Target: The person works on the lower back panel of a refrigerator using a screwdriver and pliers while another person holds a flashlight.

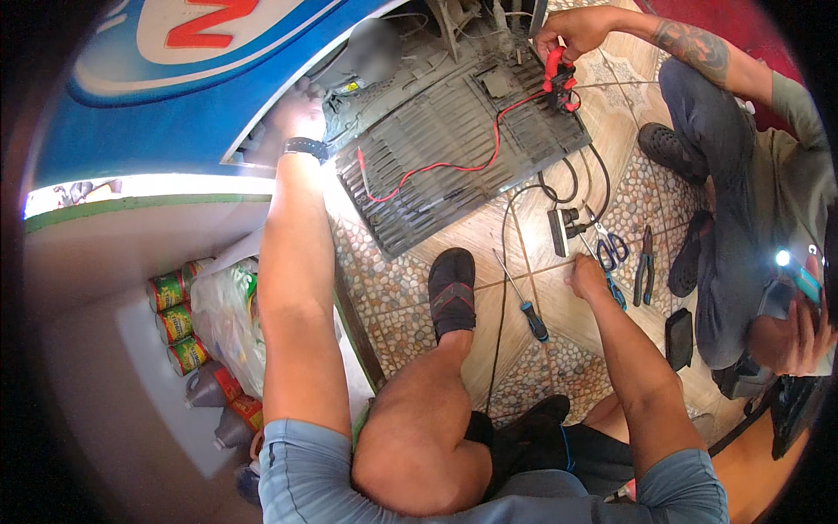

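Note:
My left hand (299,109), with a dark strap on its wrist, reaches into the dusty lower compartment (384,105) of a large blue appliance. Glare washes over it and its fingers do not show clearly. My right hand (590,278) is low over the floor with fingers curled; whatever it may hold is hidden. Beside it lie a white socket block (559,232) with a black plug, blue-handled scissors (611,251) and a blue tool handle (616,292). A red test lead (447,165) crosses the ribbed dark panel (419,188) to a red-and-black clamp-shaped tool (559,80) in a co-worker's hand (580,31).
A screwdriver (532,321), dark pliers (644,266) and a black case (678,339) lie on the patterned tiles. Black cables (504,297) loop across the floor. The co-worker crouches at right, holding a lit phone (799,284). Cans (177,323) and jugs (214,384) stand at left.

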`<state>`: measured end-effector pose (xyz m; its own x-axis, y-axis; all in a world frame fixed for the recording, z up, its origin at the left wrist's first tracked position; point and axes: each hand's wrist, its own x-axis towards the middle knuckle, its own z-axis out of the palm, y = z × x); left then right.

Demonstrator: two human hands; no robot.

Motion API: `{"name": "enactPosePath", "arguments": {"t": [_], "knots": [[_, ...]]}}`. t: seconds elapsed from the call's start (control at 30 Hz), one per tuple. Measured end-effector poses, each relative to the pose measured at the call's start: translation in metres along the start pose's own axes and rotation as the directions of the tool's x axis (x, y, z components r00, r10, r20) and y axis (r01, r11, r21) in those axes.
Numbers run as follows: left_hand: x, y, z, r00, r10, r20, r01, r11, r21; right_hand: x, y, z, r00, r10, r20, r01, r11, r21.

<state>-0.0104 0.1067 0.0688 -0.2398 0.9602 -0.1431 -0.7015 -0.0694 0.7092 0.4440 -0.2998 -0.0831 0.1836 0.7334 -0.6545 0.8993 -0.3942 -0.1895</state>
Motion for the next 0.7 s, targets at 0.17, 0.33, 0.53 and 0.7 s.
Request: {"name": "enactPosePath", "arguments": {"t": [0.17,0.33,0.53,0.7], "knots": [[-0.01,-0.007,0.008,0.997,0.053,-0.048,-0.052,0.998,0.025,-0.002,-0.001,-0.004,1.0,0.003,0.012,-0.003,1.0,0.014],[-0.016,-0.008,0.015,0.995,0.097,-0.037,-0.093,0.991,0.098,-0.002,-0.002,-0.004,1.0,0.014,0.026,-0.014,1.0,0.003],[-0.023,-0.009,0.023,0.993,0.115,-0.036,-0.107,0.979,0.176,0.0,0.004,0.003,1.0,-0.005,-0.031,0.005,1.0,0.002],[-0.023,-0.009,0.02,0.992,0.116,-0.046,-0.106,0.978,0.18,0.0,0.001,0.0,1.0,0.015,0.001,-0.015,1.0,0.004]]}}
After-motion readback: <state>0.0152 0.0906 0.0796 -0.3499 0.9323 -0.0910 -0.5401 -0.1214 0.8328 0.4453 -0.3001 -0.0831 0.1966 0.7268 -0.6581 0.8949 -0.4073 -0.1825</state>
